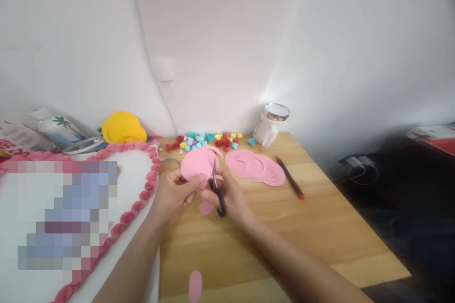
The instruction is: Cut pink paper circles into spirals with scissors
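Between thumb and fingers, my left hand point(177, 192) pinches a round piece of pink paper point(195, 163) above the wooden table. My right hand point(227, 195) is closed around the black handles of a pair of scissors point(220, 201), whose blades point up and away at the paper's right side. A thin curved strip of pink paper hangs along the top right of the round piece. Just beneath the hands a small pink scrap point(206, 207) lies on the wood. To the right rest overlapping pink paper spirals point(254, 166).
A black-and-red pen point(289, 177) lies right of the spirals. At the back stand a white mug point(270, 125) and several small coloured paper rolls point(199, 139). On the left, a white board point(142, 170) carries a pink rolled-paper border, with yellow paper point(122, 128) behind. Another pink scrap point(195, 286) lies in front.
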Demonstrator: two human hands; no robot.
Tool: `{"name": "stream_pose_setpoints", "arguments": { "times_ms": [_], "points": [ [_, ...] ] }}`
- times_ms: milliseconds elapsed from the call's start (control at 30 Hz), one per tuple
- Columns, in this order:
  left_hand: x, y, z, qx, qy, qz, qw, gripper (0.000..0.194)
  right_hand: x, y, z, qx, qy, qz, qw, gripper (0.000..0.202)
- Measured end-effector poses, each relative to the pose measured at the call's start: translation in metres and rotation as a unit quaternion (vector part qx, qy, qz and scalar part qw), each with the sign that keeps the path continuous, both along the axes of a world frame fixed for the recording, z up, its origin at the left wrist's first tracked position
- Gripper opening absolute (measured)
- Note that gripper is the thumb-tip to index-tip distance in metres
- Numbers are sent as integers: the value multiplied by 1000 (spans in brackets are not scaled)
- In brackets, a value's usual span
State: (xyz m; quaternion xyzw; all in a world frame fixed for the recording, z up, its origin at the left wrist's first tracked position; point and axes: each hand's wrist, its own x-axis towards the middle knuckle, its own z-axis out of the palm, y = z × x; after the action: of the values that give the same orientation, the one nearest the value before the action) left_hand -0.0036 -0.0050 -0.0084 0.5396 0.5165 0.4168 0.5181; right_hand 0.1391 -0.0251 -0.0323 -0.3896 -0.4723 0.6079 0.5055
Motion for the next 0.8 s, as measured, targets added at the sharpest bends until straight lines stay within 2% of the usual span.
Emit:
{"name": "stream_pose_setpoints", "arguments": {
  "times_ms": [200, 800],
  "points": [
    [0, 0, 1, 4, -12, -7, 1000, 27, -1, 1, -1, -10, 7, 14, 1000, 53],
    [2, -1, 7, 9, -11, 0, 1000, 22, 0, 0, 1, -28, -33, -5, 999, 50]
  ]
}}
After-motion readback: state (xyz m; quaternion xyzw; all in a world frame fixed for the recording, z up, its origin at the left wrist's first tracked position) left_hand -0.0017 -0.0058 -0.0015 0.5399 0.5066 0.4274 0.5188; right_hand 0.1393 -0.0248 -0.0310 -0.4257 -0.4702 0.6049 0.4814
